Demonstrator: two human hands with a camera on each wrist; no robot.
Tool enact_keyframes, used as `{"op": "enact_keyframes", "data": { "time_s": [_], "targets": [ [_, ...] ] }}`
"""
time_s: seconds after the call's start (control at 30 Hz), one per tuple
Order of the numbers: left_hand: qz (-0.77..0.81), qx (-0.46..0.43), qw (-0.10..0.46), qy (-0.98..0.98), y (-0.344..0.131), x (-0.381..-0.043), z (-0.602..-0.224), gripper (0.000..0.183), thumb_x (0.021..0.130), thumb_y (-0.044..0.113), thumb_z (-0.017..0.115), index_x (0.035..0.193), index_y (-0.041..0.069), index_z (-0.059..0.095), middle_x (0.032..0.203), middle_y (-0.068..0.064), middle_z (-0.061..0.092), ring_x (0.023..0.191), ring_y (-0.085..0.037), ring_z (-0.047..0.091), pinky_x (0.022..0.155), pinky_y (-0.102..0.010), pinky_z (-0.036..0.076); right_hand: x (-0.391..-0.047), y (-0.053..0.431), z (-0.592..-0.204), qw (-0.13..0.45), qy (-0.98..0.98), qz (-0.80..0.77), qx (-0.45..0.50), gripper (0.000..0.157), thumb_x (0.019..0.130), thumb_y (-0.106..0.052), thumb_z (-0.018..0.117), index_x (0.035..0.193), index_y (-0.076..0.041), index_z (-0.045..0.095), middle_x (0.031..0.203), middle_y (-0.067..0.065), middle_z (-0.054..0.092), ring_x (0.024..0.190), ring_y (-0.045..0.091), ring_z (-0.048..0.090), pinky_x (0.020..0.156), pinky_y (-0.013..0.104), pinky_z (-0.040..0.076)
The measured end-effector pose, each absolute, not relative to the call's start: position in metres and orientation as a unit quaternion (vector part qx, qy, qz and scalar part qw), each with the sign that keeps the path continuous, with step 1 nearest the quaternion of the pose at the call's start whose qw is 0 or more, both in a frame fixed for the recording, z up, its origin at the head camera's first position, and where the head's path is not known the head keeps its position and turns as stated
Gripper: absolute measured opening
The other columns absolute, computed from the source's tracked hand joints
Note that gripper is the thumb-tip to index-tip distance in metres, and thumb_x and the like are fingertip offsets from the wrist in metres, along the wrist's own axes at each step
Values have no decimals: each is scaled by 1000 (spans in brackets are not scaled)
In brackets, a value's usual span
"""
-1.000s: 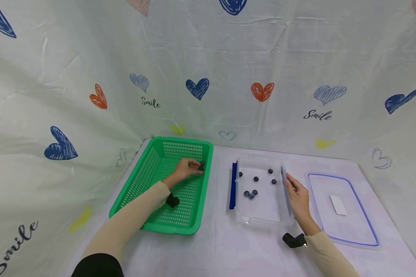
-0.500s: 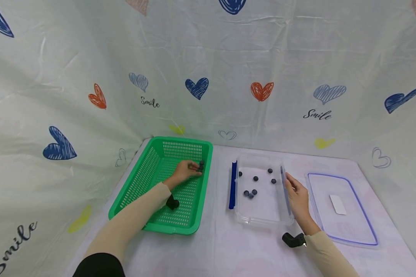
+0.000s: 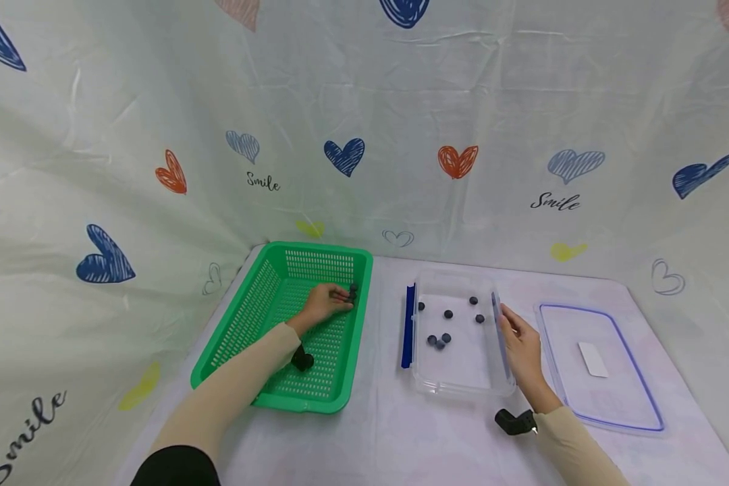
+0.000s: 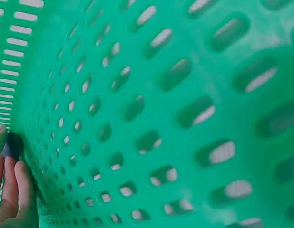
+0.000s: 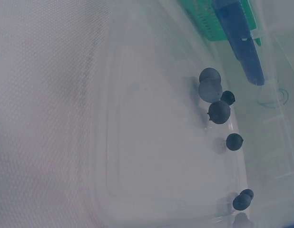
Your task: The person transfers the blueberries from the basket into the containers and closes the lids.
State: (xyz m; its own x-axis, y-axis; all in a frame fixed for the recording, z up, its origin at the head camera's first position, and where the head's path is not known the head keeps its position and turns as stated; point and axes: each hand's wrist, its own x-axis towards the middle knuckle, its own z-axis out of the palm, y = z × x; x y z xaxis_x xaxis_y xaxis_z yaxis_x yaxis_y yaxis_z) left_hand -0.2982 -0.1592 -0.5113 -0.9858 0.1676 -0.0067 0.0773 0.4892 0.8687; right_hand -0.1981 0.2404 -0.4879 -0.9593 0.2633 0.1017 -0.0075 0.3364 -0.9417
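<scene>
A green perforated plastic basket [image 3: 323, 406] stands on the left. My left hand [image 3: 323, 302] reaches into it, close by the right wall. In the left wrist view its thumb and fingers pinch a dark blueberry [image 4: 13, 144] near that wall. Another blueberry [image 3: 354, 287] shows just past the fingertips. My right hand [image 3: 525, 345] grips the right side of a clear plastic box [image 3: 462, 368], with part of the fingers hidden behind the wall. Several loose blueberries [image 3: 448, 314] lie on the box floor; the right wrist view shows a cluster of blueberries [image 5: 219, 112] too.
On the right lies a clear lid with a blue seal [image 3: 634, 361], a white rectangle [image 3: 592, 359] on it. A blue latch flap [image 3: 409, 325] sticks out from the box's left side. A heart-printed curtain [image 3: 401, 196] hangs behind the white-covered table [image 3: 370, 439].
My left fingers have drawn closer together around a blueberry by the basket wall, and the hand sits slightly lower. My right hand and the box have stayed in place.
</scene>
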Motion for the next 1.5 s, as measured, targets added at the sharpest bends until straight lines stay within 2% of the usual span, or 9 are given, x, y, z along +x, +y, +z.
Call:
{"op": "enact_keyframes", "data": {
  "time_s": [0.13,0.3,0.5,0.83,1.5],
  "targets": [
    [509,74,46,856,-159,-298,-513,23,85,0,78,104,-10,69,101,-20,71,94,-32,70,81,-34,58,-197,239,-485,121,-808,572,-79,39,104,-9,54,141,5,52,141,24,52,91,-8,51,73,2,41],
    [507,77,48,857,-159,-298,-514,20,87,-1,76,104,-9,69,103,-20,70,95,-32,69,82,-34,58,-201,244,-498,125,-814,562,-76,42,105,-18,53,143,0,52,142,20,53,91,-10,50,75,3,41],
    [499,80,44,862,-157,-298,-514,21,87,1,76,105,-8,69,102,-18,71,95,-30,70,83,-34,57,-203,246,-502,133,-813,562,-70,44,106,-22,53,143,0,52,142,20,53,93,-8,50,75,3,42],
    [503,82,32,860,-154,-298,-514,19,85,-3,77,102,-10,69,99,-20,71,92,-32,70,81,-34,58,-204,245,-501,121,-812,566,-76,42,106,-17,53,144,1,51,143,21,52,93,-10,49,75,2,41],
    [462,98,86,877,-159,-295,-488,19,89,3,75,104,-7,70,100,-16,70,97,-31,66,86,-40,54,-204,246,-501,123,-818,557,-75,43,106,-20,52,144,-1,51,143,20,53,93,-7,48,74,3,41]
  ]
}}
